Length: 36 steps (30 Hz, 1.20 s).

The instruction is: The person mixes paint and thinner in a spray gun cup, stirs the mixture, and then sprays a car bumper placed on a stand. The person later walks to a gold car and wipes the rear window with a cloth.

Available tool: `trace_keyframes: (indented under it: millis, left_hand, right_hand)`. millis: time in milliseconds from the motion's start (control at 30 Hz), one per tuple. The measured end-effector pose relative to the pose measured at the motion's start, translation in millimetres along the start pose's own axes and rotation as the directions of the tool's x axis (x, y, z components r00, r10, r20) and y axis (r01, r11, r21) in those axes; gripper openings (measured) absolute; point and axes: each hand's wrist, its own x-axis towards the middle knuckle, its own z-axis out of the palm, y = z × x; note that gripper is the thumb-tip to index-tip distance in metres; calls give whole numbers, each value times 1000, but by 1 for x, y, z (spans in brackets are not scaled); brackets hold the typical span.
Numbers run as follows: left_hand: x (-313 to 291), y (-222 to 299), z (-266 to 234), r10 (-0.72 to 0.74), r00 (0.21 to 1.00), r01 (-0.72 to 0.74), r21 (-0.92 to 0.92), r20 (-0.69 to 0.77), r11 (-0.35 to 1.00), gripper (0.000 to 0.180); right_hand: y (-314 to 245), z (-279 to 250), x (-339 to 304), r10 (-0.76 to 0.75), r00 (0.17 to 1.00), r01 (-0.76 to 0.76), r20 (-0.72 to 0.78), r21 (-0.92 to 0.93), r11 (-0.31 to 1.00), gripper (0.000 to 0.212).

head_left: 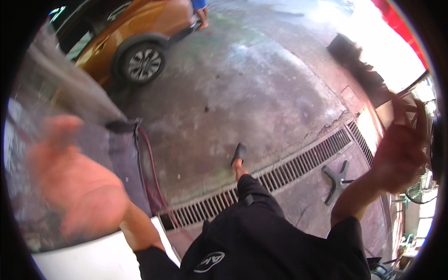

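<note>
My left hand (79,179) is raised at the left, over a dark purplish covering (114,154) and a white smooth panel (93,259). Motion blurs it, but its fingers look stretched out and I see nothing in them. On the right, my right hand (399,151) is lifted with its fingers apart, also blurred and holding nothing visible. It is nearest to a fan's wire cage (420,189), which it partly covers. Below that hand, a dark cross-shaped stand base (335,182) rests on the floor. One of my feet, in a dark shoe (239,153), is forward past the drain grate (298,163).
An orange car (140,23) with its wheel (143,64) stands at the far left. Beside it are a person's bare legs (202,18). A red hose (151,158) runs over the floor to the grate. Dark blurred objects (357,63) line the right edge.
</note>
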Motion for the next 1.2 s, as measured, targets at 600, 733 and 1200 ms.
trace_keyframes:
  millis: [600,733,1200]
  left_hand:
    - [-313,-424,272,-885,-406,749,638,228,-179,41]
    - [-259,-546,349,-909,-344,802,578,237,-152,40]
    - [124,-989,699,-887,33,831,480,460,280,50]
  right_hand:
    - [565,46,74,794,345,-703,501,-423,572,65]
    - [666,32,120,809,248,-703,533,-475,529,66]
    - [971,-119,193,990,-29,-744,-139,-659,-114,65]
